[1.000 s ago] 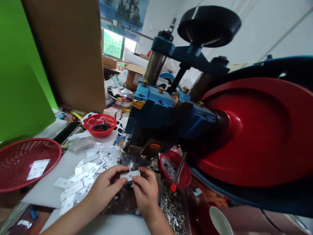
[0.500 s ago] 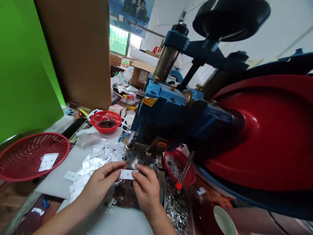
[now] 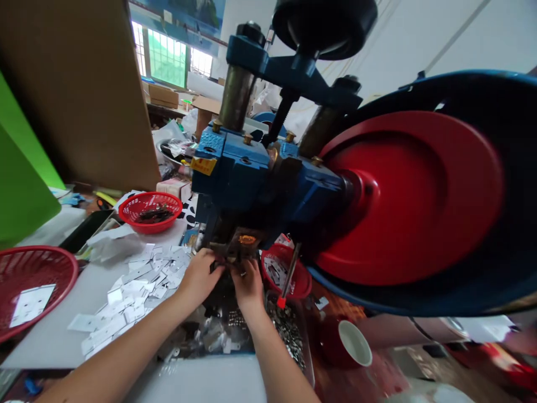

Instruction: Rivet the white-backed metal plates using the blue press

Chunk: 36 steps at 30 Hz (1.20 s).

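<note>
Both of my hands are under the head of a blue press (image 3: 235, 157), close together at its dark tooling (image 3: 245, 238). My left hand (image 3: 204, 277) has its fingers curled closed at the left of the die. My right hand (image 3: 247, 282) pinches at the right side, thumb toward the left hand. The small white punched plate that they grip is hidden by the fingers and shadow. Left of my left forearm, a heap of flat white plates (image 3: 138, 285) lies spread on a pale board (image 3: 84, 291).
A red basket (image 3: 62, 266) with a larger white piece stands far left. Another red basket (image 3: 151, 226) holds dark parts. Right of my hands are a red basket (image 3: 304, 280) of plates, a red-tipped lever (image 3: 289, 277), a tray of metal bits (image 3: 289, 336) and a big red flywheel (image 3: 411, 196).
Both hands have moved forward from in front of the press to beneath its head, taking the white plate with them. The view has swung to the right.
</note>
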Tool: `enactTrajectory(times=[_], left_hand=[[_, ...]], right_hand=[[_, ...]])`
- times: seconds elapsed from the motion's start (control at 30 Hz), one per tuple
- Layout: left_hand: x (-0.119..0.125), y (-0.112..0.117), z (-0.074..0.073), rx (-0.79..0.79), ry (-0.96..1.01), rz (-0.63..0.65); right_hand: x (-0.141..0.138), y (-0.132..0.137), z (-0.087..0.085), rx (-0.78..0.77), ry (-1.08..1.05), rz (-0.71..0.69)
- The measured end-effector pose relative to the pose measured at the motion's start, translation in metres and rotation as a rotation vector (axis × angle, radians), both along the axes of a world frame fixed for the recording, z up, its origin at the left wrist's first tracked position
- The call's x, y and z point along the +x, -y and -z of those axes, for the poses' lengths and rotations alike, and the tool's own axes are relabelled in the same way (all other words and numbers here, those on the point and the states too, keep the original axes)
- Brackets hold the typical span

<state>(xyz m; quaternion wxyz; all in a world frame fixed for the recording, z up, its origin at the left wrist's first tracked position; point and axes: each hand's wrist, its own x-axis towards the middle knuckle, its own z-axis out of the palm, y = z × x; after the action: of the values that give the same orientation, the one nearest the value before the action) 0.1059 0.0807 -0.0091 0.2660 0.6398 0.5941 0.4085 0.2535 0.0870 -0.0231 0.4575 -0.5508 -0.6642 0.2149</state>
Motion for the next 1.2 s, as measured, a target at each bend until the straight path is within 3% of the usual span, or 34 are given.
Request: enactTrajectory(times=[0.23, 0.47, 0.63, 0.73, 0.8, 0.97, 1.2], left_hand=[[0.001, -0.021, 0.018, -0.095, 0.040, 0.109], [-0.003, -0.023, 0.005, -0.092, 0.016, 0.190], [-0.058, 0.008, -0.005, -0.121, -0.064, 0.051], [-0.087, 0.035, 0.000, -0.213, -0.322, 0.184], [-0.093, 0.049, 0.005, -0.206, -0.447, 0.291], [-0.076, 0.060, 0.009, -0.156, -0.612, 0.333], [-0.052, 0.058, 0.010, -0.277, -0.680, 0.227]], right_hand=[[-0.002, -0.019, 0.009, -0.095, -0.064, -0.004], [-0.003, -0.018, 0.010, -0.100, -0.091, 0.007], [0.015, 0.005, 0.003, 0.032, -0.118, 0.004], [0.025, 0.021, 0.004, -0.059, -0.174, -0.029], [0.029, 0.028, 0.008, -0.127, -0.187, -0.034], [0.035, 0.039, 0.011, -0.187, -0.131, -0.040], [0.045, 0.045, 0.009, -0.202, -0.093, -0.010]])
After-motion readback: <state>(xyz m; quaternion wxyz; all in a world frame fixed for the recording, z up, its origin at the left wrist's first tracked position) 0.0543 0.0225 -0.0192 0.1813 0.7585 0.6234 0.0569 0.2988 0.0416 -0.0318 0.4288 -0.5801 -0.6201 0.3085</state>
